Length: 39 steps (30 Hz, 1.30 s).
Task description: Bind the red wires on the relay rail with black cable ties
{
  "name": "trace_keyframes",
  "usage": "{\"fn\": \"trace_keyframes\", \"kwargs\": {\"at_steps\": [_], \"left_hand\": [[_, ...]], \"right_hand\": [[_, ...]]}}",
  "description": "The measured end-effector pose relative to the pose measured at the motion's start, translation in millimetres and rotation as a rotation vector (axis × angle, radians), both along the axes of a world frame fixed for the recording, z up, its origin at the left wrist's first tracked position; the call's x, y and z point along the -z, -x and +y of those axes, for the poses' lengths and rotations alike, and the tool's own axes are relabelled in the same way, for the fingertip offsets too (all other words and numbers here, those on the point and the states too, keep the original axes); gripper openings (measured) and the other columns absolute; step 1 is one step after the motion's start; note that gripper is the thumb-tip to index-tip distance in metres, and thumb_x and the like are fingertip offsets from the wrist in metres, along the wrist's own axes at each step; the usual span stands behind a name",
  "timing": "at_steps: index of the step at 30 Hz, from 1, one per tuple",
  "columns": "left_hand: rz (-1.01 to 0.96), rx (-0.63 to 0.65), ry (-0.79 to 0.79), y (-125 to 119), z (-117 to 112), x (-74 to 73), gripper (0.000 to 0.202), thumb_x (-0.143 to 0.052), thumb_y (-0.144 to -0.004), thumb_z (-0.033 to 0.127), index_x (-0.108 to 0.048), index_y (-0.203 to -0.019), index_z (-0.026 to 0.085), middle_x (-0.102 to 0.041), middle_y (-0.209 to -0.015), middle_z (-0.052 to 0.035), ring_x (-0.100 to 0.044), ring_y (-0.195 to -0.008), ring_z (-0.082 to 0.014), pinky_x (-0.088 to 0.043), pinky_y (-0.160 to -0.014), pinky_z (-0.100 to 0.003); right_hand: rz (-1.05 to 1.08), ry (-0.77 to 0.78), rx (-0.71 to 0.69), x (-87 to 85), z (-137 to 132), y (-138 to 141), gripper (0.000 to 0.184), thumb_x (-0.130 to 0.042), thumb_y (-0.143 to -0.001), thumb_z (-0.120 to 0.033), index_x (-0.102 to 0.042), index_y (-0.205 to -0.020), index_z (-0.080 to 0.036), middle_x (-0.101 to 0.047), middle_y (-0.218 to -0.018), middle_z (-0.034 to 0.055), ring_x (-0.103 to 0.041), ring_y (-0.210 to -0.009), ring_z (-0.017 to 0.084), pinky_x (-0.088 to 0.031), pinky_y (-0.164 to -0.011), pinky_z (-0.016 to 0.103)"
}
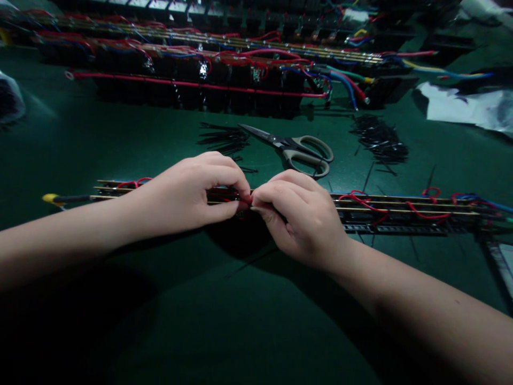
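Green tabletop (168, 128) in a dim room, with long black wired bars (200, 88) across the back. Near me, one thin wired strip (401, 206) lies sideways under both hands. Left hand (200, 187) and right hand (306, 216) bring their fingertips together over its middle; I can't tell if they pinch anything. Grey-handled scissors (286, 143) lie just beyond, between black zip ties (380, 140).

We count two hands, left (196, 184) and right (306, 216), one scissors (284, 143), two heaps of ties (380, 140), one near wired bar (401, 206), at least two behind (192, 83).
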<state>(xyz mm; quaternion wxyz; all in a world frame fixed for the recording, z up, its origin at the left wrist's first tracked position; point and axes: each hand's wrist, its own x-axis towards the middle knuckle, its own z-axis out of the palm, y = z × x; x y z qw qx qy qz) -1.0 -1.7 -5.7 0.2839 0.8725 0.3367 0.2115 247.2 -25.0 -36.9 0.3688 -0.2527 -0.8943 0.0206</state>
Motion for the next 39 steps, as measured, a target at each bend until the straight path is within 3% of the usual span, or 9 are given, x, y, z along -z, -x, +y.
{"fn": "trace_keyframes", "kwargs": {"at_steps": [12,20,27,31,39], "left_hand": [[0.023,0.049,-0.049,2.0,1.7,-1.5,0.017,-0.068,-0.099,0.022,-0.084,-0.103,0.024,-0.080,-0.103,-0.0017,-0.072,-0.100,-0.0182,-0.055,-0.089,-0.029],[0.057,0.098,-0.323,1.0,-5.9,3.9,0.013,-0.063,-0.101,0.017,-0.076,-0.101,0.018,-0.078,-0.103,-0.0051,-0.069,-0.099,-0.0196,-0.055,-0.087,-0.030],[0.027,0.097,-0.415,0.5,-9.6,0.7,0.018,-0.062,-0.103,0.016,-0.067,-0.086,0.021,-0.073,-0.092,-0.0010,-0.067,-0.090,-0.0179,-0.052,-0.088,-0.034],[0.016,0.081,-0.494,1.0,-12.7,1.4,0.022,-0.065,-0.105,0.018,-0.065,-0.083,0.021,-0.069,-0.084,0.0003,-0.063,-0.083,-0.0171,-0.048,-0.084,-0.035],[0.045,0.146,-0.689,0.9,-16.7,4.6,0.030,-0.068,-0.107,0.018,-0.063,-0.077,0.021,-0.063,-0.075,0.0010,-0.055,-0.076,-0.0167,-0.046,-0.080,-0.036]], "right_hand": [[0.114,0.098,0.043,5.4,-3.8,-0.2,0.010,-0.051,-0.112,-0.016,-0.055,-0.110,-0.025,-0.074,-0.092,0.0011,-0.073,-0.083,0.018,-0.055,-0.076,0.032],[0.070,0.076,0.041,1.0,-3.3,0.9,0.002,-0.059,-0.112,-0.023,-0.058,-0.111,-0.024,-0.077,-0.095,0.0025,-0.069,-0.082,0.019,-0.054,-0.075,0.035],[-0.001,0.023,0.058,2.8,-2.7,0.7,0.024,-0.068,-0.106,-0.027,-0.062,-0.127,-0.018,-0.082,-0.110,0.0085,-0.072,-0.099,0.026,-0.058,-0.083,0.041],[-0.050,-0.015,0.069,3.0,-2.7,0.9,0.021,-0.067,-0.109,-0.034,-0.066,-0.121,-0.018,-0.082,-0.105,0.0080,-0.071,-0.095,0.025,-0.055,-0.078,0.041],[-0.099,-0.042,0.090,1.8,-3.3,3.5,0.013,-0.068,-0.108,-0.030,-0.072,-0.106,-0.018,-0.083,-0.107,0.0080,-0.069,-0.095,0.025,-0.053,-0.079,0.040]]}}
